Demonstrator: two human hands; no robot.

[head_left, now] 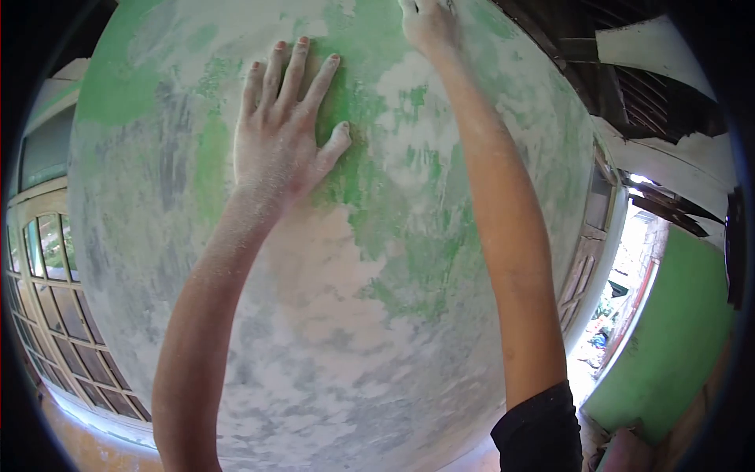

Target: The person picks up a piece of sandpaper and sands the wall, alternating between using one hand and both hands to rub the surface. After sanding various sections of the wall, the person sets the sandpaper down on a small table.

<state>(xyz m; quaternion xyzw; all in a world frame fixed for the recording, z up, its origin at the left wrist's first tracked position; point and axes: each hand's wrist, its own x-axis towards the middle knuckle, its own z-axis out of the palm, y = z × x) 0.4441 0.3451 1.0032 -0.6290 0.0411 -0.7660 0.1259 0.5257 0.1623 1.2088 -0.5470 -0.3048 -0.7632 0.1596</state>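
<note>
My left hand, dusted with white powder, lies flat on the wall with its fingers spread. The wall shows patchy green paint under white and grey smears. Higher up and to the right, my right hand is at the wall near the top edge of the view. White covers its fingers, which are partly cut off by the frame, and whatever they may hold cannot be made out.
A door with glass panes stands at the left. On the right are a wooden shutter, a bright opening with rubble outside, and a green wall section. Broken ceiling boards hang at the upper right.
</note>
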